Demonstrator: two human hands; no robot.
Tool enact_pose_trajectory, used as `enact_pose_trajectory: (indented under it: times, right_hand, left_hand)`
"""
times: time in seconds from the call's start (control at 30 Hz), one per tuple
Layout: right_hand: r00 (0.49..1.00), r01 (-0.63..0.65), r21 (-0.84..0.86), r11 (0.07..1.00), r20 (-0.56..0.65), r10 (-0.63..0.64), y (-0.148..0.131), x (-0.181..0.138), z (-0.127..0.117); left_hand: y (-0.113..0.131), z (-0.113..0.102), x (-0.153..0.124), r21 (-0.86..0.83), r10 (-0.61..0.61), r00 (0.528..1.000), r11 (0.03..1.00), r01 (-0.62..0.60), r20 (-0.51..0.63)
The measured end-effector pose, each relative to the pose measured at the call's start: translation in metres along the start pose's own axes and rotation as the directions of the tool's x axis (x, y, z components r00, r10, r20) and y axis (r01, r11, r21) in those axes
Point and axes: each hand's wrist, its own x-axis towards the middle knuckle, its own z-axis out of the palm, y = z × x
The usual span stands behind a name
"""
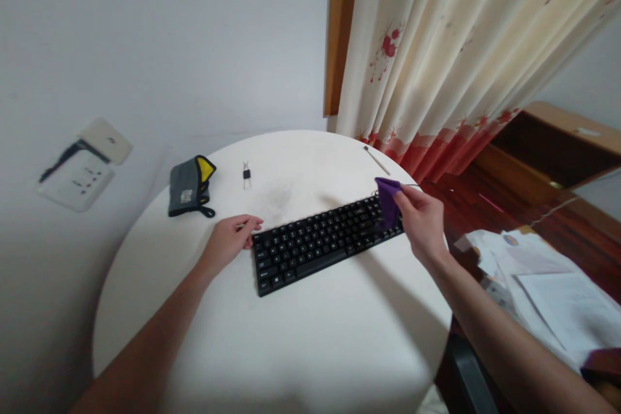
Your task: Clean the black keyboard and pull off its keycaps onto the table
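A black keyboard lies slanted on the round white table. My right hand is closed on a purple cloth, holding it against the keyboard's right end. My left hand rests on the table at the keyboard's left end, fingers loosely curled and touching its corner, with nothing in them.
A grey and yellow folded cloth and a small black keycap puller lie at the table's back left. A thin stick lies at the back right. Curtain hangs behind; papers lie at the right.
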Motion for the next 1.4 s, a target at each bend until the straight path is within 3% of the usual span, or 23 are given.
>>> enact_pose_trajectory:
  times: [0.07, 0.13, 0.27, 0.37, 0.57, 0.63, 0.7, 0.83, 0.97, 1.07, 1.2, 1.3, 1.4]
  right_hand:
    - [0.994, 0.073, -0.1, 0.992, -0.077, -0.08, 0.008, 0.012, -0.012]
    - [0.99, 0.113, -0.199, 0.973, -0.066, -0.128, 0.019, 0.011, -0.015]
    - [0.982, 0.162, -0.307, 0.938, 0.142, -0.124, 0.045, -0.027, 0.007]
    - [0.946, 0.241, -0.316, 0.917, 0.289, -0.149, 0.056, -0.067, 0.034]
    - [0.801, 0.4, -0.15, 0.904, 0.536, -0.265, 0.038, -0.122, 0.073]
    - [0.76, 0.373, -0.074, 0.925, 0.596, -0.259, 0.028, -0.132, 0.078]
    - [0.758, 0.288, -0.014, 0.957, 0.614, -0.22, 0.02, -0.139, 0.081]
    - [0.849, 0.036, 0.082, 0.996, 0.524, -0.073, 0.007, -0.134, 0.075]
    - [0.938, -0.092, 0.117, 0.989, 0.345, 0.046, -0.003, -0.094, 0.049]
    - [0.986, -0.073, 0.063, 0.995, 0.153, 0.062, -0.005, -0.052, 0.02]
    - [0.996, 0.057, -0.112, 0.992, -0.058, -0.064, 0.006, -0.014, -0.014]
    - [0.992, 0.099, -0.234, 0.967, -0.059, -0.116, 0.026, -0.012, -0.023]
    - [0.993, 0.112, -0.299, 0.948, 0.059, -0.099, 0.047, -0.031, -0.015]
  left_hand:
    - [0.002, 0.0, -0.001, -0.007, -0.007, 1.0, 1.0, 0.007, -0.006]
    - [0.005, 0.0, -0.002, -0.009, -0.015, 1.0, 1.0, 0.015, -0.014]
    - [0.005, 0.001, -0.002, 0.002, -0.014, 1.0, 1.0, 0.014, -0.015]
    - [0.001, 0.0, -0.001, 0.018, -0.009, 1.0, 1.0, 0.009, -0.004]
    - [-0.001, 0.0, 0.0, 0.041, 0.002, 1.0, 0.999, -0.002, 0.003]
    - [0.001, 0.0, -0.001, 0.046, 0.001, 1.0, 0.999, -0.001, 0.001]
    - [0.003, 0.0, -0.002, 0.037, 0.001, 1.0, 0.999, -0.001, 0.003]
    - [0.004, 0.0, -0.002, 0.026, 0.005, 1.0, 1.0, -0.005, -0.003]
    - [0.001, 0.0, -0.001, 0.044, -0.001, 1.0, 0.999, 0.001, -0.009]
    - [0.001, 0.001, -0.001, 0.035, -0.008, 1.0, 0.999, 0.009, -0.011]
    - [0.004, 0.001, -0.002, 0.02, -0.022, 1.0, 1.0, 0.023, -0.019]
    - [0.004, 0.002, -0.002, 0.017, -0.018, 1.0, 1.0, 0.018, -0.016]
    - [0.002, 0.002, -0.001, 0.018, -0.02, 1.0, 1.0, 0.02, -0.009]
